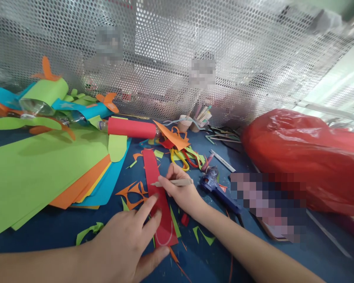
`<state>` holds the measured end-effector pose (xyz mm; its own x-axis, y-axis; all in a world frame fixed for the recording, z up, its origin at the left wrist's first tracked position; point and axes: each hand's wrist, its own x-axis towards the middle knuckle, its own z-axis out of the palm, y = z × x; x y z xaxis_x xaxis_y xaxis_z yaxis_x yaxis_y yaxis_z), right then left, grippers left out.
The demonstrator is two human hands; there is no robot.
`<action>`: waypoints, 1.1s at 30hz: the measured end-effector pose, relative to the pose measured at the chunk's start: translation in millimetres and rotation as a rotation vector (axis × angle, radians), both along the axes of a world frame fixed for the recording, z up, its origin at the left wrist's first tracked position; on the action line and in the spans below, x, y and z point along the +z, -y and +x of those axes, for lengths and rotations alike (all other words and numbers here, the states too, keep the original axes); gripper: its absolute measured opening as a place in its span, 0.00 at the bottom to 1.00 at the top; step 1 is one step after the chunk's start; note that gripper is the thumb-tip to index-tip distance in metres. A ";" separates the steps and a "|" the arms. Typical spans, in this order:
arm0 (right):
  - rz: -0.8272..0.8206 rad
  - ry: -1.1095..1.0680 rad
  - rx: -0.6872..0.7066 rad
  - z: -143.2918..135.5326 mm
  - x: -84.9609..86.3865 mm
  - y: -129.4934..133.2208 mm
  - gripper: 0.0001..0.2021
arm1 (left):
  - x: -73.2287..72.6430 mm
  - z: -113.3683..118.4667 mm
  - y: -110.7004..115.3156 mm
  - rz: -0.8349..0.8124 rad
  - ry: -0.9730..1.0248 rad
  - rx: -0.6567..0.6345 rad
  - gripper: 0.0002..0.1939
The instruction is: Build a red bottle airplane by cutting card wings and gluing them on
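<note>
A long red paper strip [151,165] lies on the blue table, running away from me, with a pale curved line near its close end. My right hand [179,192] grips a pale pen [181,182], its tip on or just above the strip's left part. My left hand [129,232] lies with fingers spread over the strip's lower half, thumb by its near edge. Orange cut scraps [135,193] lie left of the strip. Behind it are scissors with yellow handles [179,159]. To the right of my right hand rests a blue glue gun [221,192].
Coloured sheets [61,157] are stacked at left, with paper-covered bottles [132,127] behind. Two cups [184,123] stand at the back by a perforated metal screen [165,51]. A red plastic bag [306,157] bulges at right. A partly blurred flat object [279,232] lies before it.
</note>
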<state>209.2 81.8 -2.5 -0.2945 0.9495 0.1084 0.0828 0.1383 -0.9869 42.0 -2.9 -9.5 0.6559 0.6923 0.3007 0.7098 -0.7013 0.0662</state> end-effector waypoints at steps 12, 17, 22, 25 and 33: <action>-0.014 0.004 0.045 -0.9 1.1 1.9 0.14 | -2.3 3.0 -0.5 0.016 -0.044 0.002 0.27; 0.001 0.021 0.045 -1.4 3.0 2.9 0.14 | 3.0 3.6 0.0 0.009 -0.048 -0.018 0.26; 0.005 -0.003 0.067 -1.4 3.3 2.0 0.14 | 4.4 3.3 -0.4 0.010 -0.064 -0.016 0.26; -0.025 -0.026 0.097 -1.3 1.6 2.1 0.14 | 7.6 3.1 -2.2 0.014 -0.083 -0.030 0.26; 0.089 0.143 0.008 -1.1 -4.4 2.5 0.14 | 2.0 3.4 -0.8 0.000 -0.092 -0.011 0.26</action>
<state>208.2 79.3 -6.9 -0.3201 0.9357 0.1481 0.2204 0.2256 -0.9490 45.4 -2.1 -7.5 0.6883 0.6850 0.2387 0.7052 -0.7090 0.0010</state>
